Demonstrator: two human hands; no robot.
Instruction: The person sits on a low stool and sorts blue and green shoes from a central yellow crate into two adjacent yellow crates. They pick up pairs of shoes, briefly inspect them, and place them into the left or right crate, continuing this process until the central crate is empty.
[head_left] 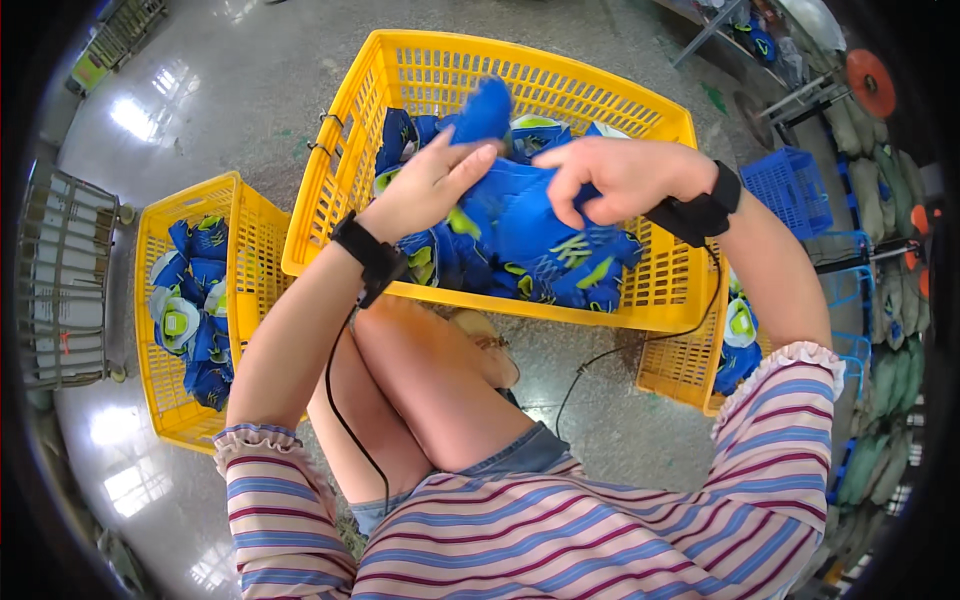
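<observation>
A blue shoe upper (515,205) with lime-green accents is held up over the large yellow crate (560,72), partly smeared by motion. My left hand (435,180) is closed on its left side, with more blue material (487,108) rising behind the fingers. My right hand (630,182) has its fingers curled at the upper's right edge; what its fingertips grip is partly hidden. Beneath both hands, several blue shoe uppers (600,285) lie piled in the crate. Black bands with cables wrap both of my wrists.
At the left stands a smaller yellow crate (150,390) with blue and white uppers (200,270). Another yellow crate (670,375) is at the right, partly behind my arm. A blue basket (785,190) and racks of shoe-shaped pieces (885,200) line the right side. A metal cage (65,270) stands far left.
</observation>
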